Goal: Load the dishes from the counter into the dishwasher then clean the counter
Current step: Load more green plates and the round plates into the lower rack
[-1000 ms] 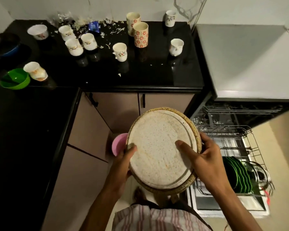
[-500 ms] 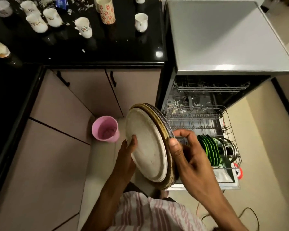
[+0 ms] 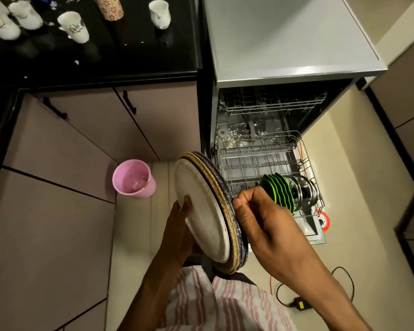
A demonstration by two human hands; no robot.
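Green plates (image 3: 279, 192) stand in the rack (image 3: 261, 154); both hands grip stacked plates (image 3: 201, 211).

The pulled-out lower rack (image 3: 261, 161) is lying open from above, with bare tines across its left and middle rows. Green plates (image 3: 279, 191) and steel lids (image 3: 306, 191) are filling its right end. The stack of plates (image 3: 208, 209) held on edge is standing just left of the rack, crowding that side. A pink bin (image 3: 134, 179) is sitting on the floor farther left. The upper rack (image 3: 273, 103) is overhanging the back.
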